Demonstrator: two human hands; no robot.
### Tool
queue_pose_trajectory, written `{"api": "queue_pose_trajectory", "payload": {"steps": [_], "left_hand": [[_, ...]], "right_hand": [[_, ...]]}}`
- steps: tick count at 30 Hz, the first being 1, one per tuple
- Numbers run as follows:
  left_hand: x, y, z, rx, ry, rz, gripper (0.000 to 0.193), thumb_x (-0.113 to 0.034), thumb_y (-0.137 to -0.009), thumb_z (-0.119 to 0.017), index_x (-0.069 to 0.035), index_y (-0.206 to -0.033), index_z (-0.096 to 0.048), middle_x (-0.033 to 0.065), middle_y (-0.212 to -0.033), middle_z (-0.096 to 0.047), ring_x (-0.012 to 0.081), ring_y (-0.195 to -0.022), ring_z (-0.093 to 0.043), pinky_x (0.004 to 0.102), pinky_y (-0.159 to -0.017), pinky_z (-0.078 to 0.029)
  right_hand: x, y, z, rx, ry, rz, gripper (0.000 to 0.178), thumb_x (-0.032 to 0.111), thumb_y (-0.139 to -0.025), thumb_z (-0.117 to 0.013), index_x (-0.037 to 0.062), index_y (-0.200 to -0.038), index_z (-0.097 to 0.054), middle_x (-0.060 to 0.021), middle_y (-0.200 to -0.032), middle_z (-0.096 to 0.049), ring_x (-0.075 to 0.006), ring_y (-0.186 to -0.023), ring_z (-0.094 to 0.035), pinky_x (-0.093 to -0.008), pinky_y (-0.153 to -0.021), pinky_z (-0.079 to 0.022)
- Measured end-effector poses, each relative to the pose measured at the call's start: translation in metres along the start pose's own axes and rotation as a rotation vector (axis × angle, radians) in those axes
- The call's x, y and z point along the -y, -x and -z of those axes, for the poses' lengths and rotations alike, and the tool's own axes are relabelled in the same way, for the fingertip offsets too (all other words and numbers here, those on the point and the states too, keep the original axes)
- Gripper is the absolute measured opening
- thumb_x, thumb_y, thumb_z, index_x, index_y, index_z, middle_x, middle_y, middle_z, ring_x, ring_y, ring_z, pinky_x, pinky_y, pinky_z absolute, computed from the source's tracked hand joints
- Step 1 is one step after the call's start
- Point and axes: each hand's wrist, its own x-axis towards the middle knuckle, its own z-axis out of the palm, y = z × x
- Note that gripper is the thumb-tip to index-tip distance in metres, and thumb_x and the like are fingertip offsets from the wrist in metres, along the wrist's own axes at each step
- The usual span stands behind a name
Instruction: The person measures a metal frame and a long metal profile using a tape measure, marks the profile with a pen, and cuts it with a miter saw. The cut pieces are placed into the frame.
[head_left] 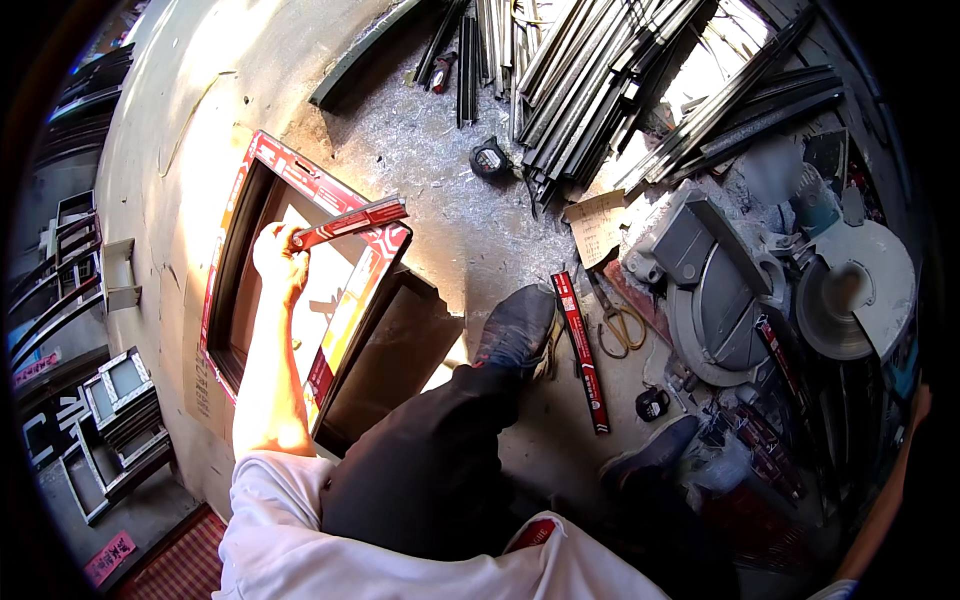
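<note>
My left hand [281, 262] is closed around one end of a short strip of profile [355, 221] covered in red printed film. It holds the strip over a rectangular window-like frame [222, 270] faced with red, white and yellow film. The strip's far end lies across the frame's upper right corner. The frame rests tilted on an open cardboard box [408, 330]. At the far right rim, beside the cutting saw [845, 290], my right hand [921, 402] shows only in part; its fingers are hidden in the dark.
Metal profiles [590, 90] lie heaped at the back. A tape measure [489, 160], scissors [622, 328], another red strip [580, 350], a small black tape measure [652, 403] and a cardboard note [597, 228] lie around my shoe [517, 325]. Small frames [118, 420] stack at left.
</note>
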Motion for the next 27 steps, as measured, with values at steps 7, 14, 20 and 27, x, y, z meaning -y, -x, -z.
{"api": "queue_pose_trajectory", "payload": {"steps": [7, 14, 20, 27], "left_hand": [[-0.013, 0.003, -0.023, 0.319, -0.330, 0.314, 0.049, -0.008, -0.079, -0.080, -0.026, -0.124, -0.073, 0.0185, -0.126, -0.054, 0.0362, -0.111, -0.057, 0.0464, -0.091, -0.055], [0.001, 0.019, -0.019, 0.208, -0.279, 0.261, 0.026, -0.017, -0.088, -0.077, -0.012, -0.114, -0.072, 0.0150, -0.107, -0.062, 0.0282, -0.092, -0.062, 0.0402, -0.080, -0.055], [-0.013, 0.026, -0.011, 0.069, 0.108, 0.456, 0.023, -0.018, -0.090, -0.076, -0.010, -0.111, -0.072, 0.0138, -0.103, -0.063, 0.0265, -0.089, -0.062, 0.0386, -0.078, -0.055], [-0.048, 0.026, -0.012, -0.186, 1.049, 0.890, 0.020, -0.020, -0.092, -0.074, -0.008, -0.108, -0.071, 0.0124, -0.098, -0.064, 0.0245, -0.084, -0.062, 0.0368, -0.075, -0.054]], "right_hand": [[-0.003, -0.038, 0.006, 0.029, 0.017, -0.003, 0.055, 0.017, -0.102, -0.066, 0.0039, -0.152, -0.046, -0.0113, -0.128, -0.061, -0.0201, -0.106, -0.058, -0.0326, -0.091, -0.049], [0.002, -0.057, 0.005, 0.045, 0.012, -0.001, 0.054, 0.016, -0.101, -0.067, 0.0029, -0.151, -0.048, -0.0120, -0.132, -0.061, -0.0221, -0.111, -0.057, -0.0344, -0.095, -0.048], [0.004, -0.064, 0.005, 0.051, 0.007, -0.019, 0.053, 0.016, -0.101, -0.068, 0.0020, -0.149, -0.050, -0.0127, -0.135, -0.060, -0.0237, -0.115, -0.057, -0.0360, -0.099, -0.048], [0.012, -0.069, 0.007, 0.049, -0.013, -0.033, 0.052, 0.015, -0.100, -0.069, 0.0010, -0.147, -0.052, -0.0134, -0.138, -0.060, -0.0257, -0.120, -0.057, -0.0378, -0.104, -0.047]]}}
